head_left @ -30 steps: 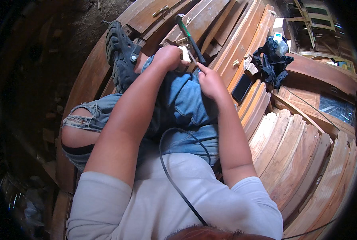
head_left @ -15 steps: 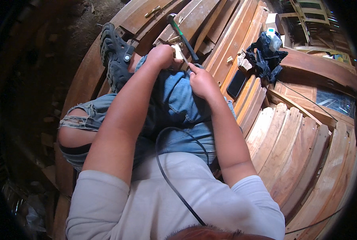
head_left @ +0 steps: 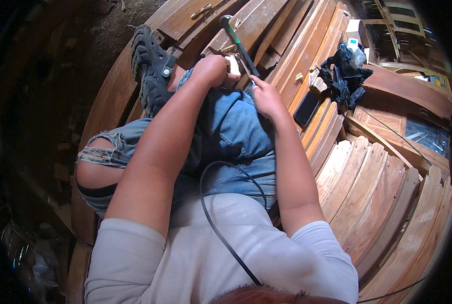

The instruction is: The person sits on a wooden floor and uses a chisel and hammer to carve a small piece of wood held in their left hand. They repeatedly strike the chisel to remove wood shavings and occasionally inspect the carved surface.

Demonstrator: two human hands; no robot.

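My left hand is closed around a small pale piece of wood, held just above my bent leg in jeans. In my right hand is a slim knife, its blade pointing up and away beside the wood; the handle is mostly hidden in my fingers. Just past both hands, a hammer with a black and green handle lies across the boards. Pale shavings are scattered on the wood by the hammer's handle.
A dark phone lies on the planks to the right, below a black plastic bag and a chipped wood block. Stacked boards fill the right side. A black cable runs over my shirt and lap.
The knife has tilted to point more steeply away, its blade farther from the wood piece. My right hand has shifted slightly right and down. The whole view has shifted a little.
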